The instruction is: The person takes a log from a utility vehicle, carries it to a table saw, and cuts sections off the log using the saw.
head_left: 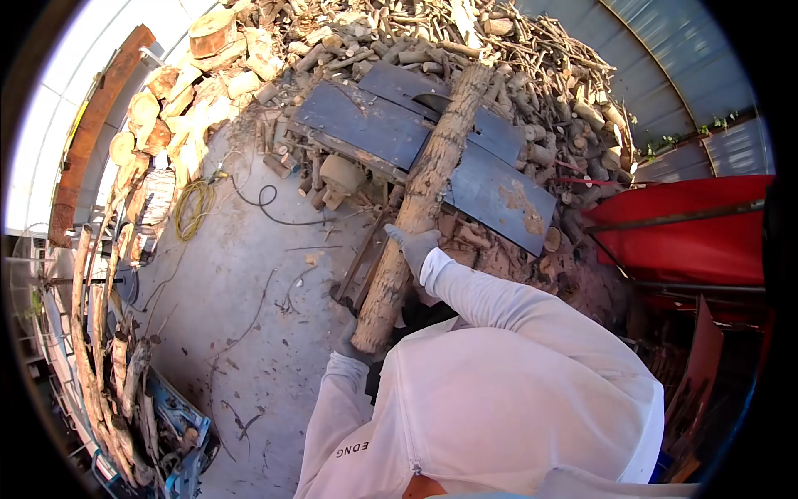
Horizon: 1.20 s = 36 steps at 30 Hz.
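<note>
A long, bark-covered log [432, 170] slants across a table saw [362, 121] with dark metal table plates. Its far end reaches past the saw blade [430, 102], part of which shows at the log's left side. My right hand [416, 247], in a grey glove, grips the log around its middle from the right. Near the log's lower end, my left hand [353, 343], also gloved, holds it from the left and below; most of those fingers are hidden behind the wood.
Cut logs and branches [399, 54] are heaped behind the saw. Split rounds [212, 37] stack at the left wall. A yellow coiled cord [195, 208] and a black cable [266, 200] lie on the concrete floor [241, 283]. Long poles [100, 358] stand left; a red cover [682, 224] hangs right.
</note>
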Motion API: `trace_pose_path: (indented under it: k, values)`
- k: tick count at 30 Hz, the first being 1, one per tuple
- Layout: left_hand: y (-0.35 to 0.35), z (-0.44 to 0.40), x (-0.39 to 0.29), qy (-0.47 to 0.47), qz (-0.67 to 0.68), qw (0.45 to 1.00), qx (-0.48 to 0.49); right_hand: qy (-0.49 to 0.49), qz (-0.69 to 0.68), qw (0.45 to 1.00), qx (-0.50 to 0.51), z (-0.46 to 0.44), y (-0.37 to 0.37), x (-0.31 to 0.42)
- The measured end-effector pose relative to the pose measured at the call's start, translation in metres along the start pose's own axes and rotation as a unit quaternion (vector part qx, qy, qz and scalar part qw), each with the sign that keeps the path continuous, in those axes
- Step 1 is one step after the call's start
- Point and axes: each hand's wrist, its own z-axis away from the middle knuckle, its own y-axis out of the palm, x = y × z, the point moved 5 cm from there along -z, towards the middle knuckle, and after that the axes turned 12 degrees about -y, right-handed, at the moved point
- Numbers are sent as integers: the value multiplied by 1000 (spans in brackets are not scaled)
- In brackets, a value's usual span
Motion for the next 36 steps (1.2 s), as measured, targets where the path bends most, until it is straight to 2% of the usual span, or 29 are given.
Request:
trace_pose_path:
  k: [5, 8, 10, 11, 13, 14, 17, 19, 21, 23, 25, 26, 27, 28, 29, 30, 31, 33, 34, 36]
  values:
    - [5, 7, 9, -6, 4, 1000, 2, -8, -41, 999, 5, -2, 2, -3]
    - [9, 8, 14, -16, 48, 999, 14, 22, -7, 1000, -3, 12, -15, 13]
    - [14, 12, 15, 3, -1, 1000, 27, 16, -195, 980, 46, 35, -32, 37]
    - [18, 15, 15, 20, -47, 998, 38, 16, -196, 979, 47, 26, -32, 20]
    - [37, 23, 13, 26, -75, 996, 40, -63, -329, 935, 115, 14, -28, 5]
    - [44, 25, 12, 34, -102, 993, 44, -24, -344, 930, 125, 19, -37, 0]
    - [34, 27, 11, 20, -117, 993, -6, -12, -403, 905, 132, 9, -46, -34]
    - [35, 25, 15, 26, -140, 990, -10, -22, -397, 908, 128, 11, -61, -38]
    - [45, 18, 18, 29, -167, 985, -9, -1, -329, 942, 63, 14, -85, -42]
    - [54, 14, 20, 31, -153, 988, -9, -1, -348, 937, 30, 5, -88, -60]
    - [33, -2, 15, 10, -173, 985, 4, -13, -283, 959, 21, 11, -95, -46]
    - [23, -8, 10, -9, -196, 980, 16, -21, -293, 955, 48, 27, -107, -16]
    - [39, -3, 5, -16, -202, 979, 16, -20, -298, 953, 40, 25, -107, -15]
    - [69, 9, -1, -17, -406, 913, -29, -19, -289, 957, 32, 23, -105, -13]
    - [86, 16, -3, -18, -589, 805, -74, -15, -279, 960, 25, 24, -102, -14]
    - [91, 12, -3, 28, -672, 731, -115, -10, -268, 963, 21, 26, -98, -15]
    - [95, 10, 5, 25, -673, 730, -117, -6, -255, 967, 19, 28, -95, -15]
    - [97, 12, 5, 42, -656, 710, -251, -1, -237, 971, 17, 28, -94, -16]
    - [95, 15, 6, 31, -620, 744, -246, 0, -233, 972, 16, 27, -96, -17]
    - [83, 14, 3, 12, -625, 744, -237, -32, -339, 933, 115, 31, -98, -17]
